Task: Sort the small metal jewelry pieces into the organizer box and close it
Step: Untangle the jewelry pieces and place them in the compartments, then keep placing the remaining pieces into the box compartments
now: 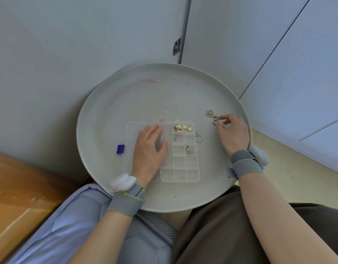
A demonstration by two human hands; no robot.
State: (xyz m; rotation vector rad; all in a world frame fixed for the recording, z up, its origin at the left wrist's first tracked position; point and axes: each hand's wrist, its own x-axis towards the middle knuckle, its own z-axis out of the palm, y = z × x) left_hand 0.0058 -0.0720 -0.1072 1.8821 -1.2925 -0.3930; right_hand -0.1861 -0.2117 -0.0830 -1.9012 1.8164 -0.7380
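Note:
A clear organizer box (180, 164) lies open on a round pale tray (126, 96), its lid (132, 128) folded out to the left. Gold pieces (178, 128) fill its top compartments, and two small pieces (188, 149) sit lower down. My left hand (150, 147) rests flat on the lid and the box's left edge, holding nothing. A cluster of silver pieces (212, 115) lies at the tray's right. My right hand (233, 132) has its fingertips at this cluster, thumb and forefinger apart around a small piece. A silver heart (199, 138) lies just right of the box.
A small blue clasp (120, 149) marks the lid's left edge. The tray rests on my lap against a wall corner. A wooden surface (17, 189) is at the left, and a light blue padded item (72, 225) is beneath the tray's near left edge.

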